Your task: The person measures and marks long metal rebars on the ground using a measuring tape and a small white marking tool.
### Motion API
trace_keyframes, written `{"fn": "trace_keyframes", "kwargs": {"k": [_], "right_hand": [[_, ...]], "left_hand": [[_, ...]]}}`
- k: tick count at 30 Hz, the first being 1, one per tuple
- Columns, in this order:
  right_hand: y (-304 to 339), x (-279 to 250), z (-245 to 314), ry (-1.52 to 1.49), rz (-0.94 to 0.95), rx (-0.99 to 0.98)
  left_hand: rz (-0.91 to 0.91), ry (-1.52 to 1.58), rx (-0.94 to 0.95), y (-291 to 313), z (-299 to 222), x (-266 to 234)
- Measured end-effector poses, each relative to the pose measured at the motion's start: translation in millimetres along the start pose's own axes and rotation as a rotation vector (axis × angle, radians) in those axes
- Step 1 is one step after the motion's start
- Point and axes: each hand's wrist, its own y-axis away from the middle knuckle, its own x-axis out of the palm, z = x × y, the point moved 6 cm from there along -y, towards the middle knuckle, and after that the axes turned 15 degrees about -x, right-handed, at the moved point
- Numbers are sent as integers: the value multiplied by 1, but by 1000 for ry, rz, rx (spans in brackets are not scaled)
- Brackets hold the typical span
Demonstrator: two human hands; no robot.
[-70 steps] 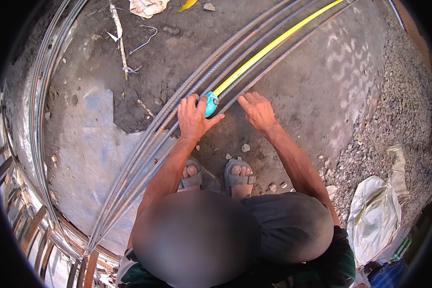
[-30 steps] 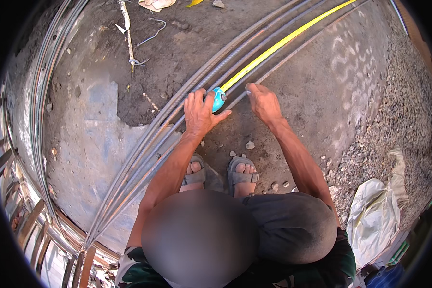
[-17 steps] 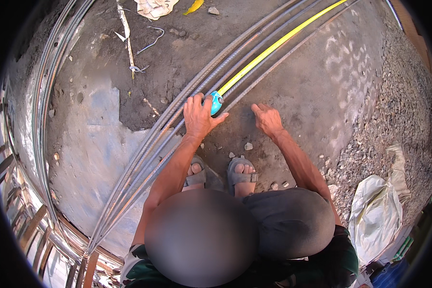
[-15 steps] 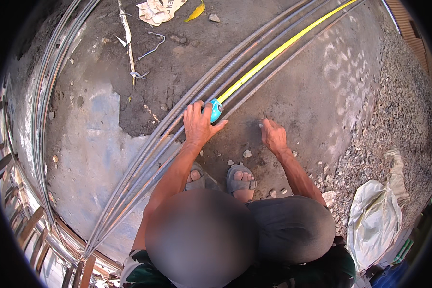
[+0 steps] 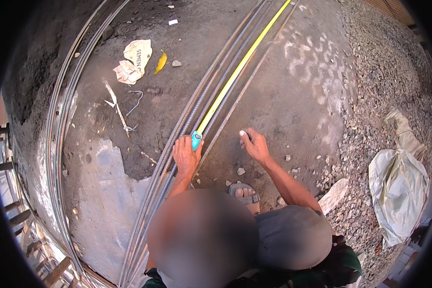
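Crouched low over the ground, the person presses the left hand (image 5: 186,156) down on a turquoise tape measure (image 5: 196,140), fingers closed around its case, right on the bundle of steel rebar (image 5: 177,139). The yellow tape (image 5: 240,65) runs out along the bars, far up the ground. The right hand (image 5: 255,145) is just beside the bars, pinching a small white piece, chalk perhaps, at the fingertips. One sandalled foot (image 5: 245,193) shows below.

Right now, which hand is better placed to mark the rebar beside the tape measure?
Right. The right hand is free beside the rebar, apparently pinching something small; the left hand presses the tape measure case.
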Motion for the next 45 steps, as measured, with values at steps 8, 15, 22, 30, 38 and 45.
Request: {"fn": "trace_keyframes", "kwargs": {"k": [8,15,22,30,38,45], "right_hand": [[-112,-11,78,-1167,-194,162],[-158,-132,78,-916,-714,-123],[-150,-117,78,-829,-696,18],[-138,-72,36,-1001,-626,89],[-112,-38,45,-1040,-552,140],[-77,-11,41,-1035,-454,173]], "left_hand": [[52,390,106,5,-92,-62],[150,349,253,-34,-179,-74],[170,392,183,-41,-194,-59],[180,345,108,-21,-168,-55],[245,268,18,-2,-142,-62],[245,252,13,32,-112,-64]]}}
